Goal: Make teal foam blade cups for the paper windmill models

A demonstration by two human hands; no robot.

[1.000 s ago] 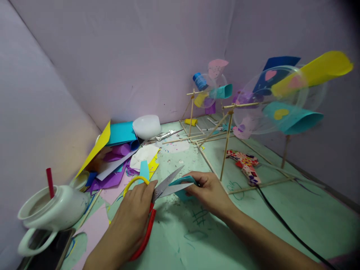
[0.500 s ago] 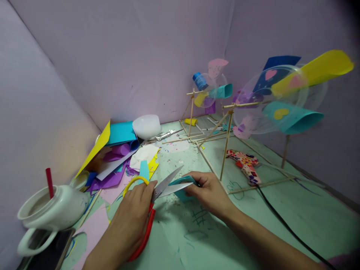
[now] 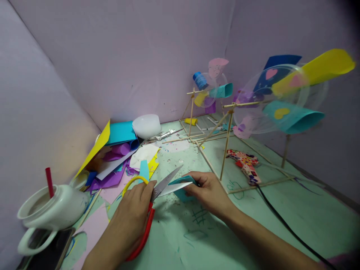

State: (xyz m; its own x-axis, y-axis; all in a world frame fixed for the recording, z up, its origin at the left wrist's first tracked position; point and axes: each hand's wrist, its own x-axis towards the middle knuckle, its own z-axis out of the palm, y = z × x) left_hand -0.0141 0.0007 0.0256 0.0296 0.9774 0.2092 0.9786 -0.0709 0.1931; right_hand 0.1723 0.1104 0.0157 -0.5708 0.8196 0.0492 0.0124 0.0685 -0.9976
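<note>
Being held blades-apart: scissors (image 3: 156, 192), in the grip of the left hand (image 3: 133, 212); teal paper (image 3: 184, 195) is pinched by the right hand (image 3: 206, 189), though blade contact's kinda hard to tell.

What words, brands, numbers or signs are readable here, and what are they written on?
"#": a hand-drawn sign on the green tabletop.
Green scribble beside the stick frame: too unclear to read.
Blue roll: markings too small and blurred.
No readable words or brands.
</note>
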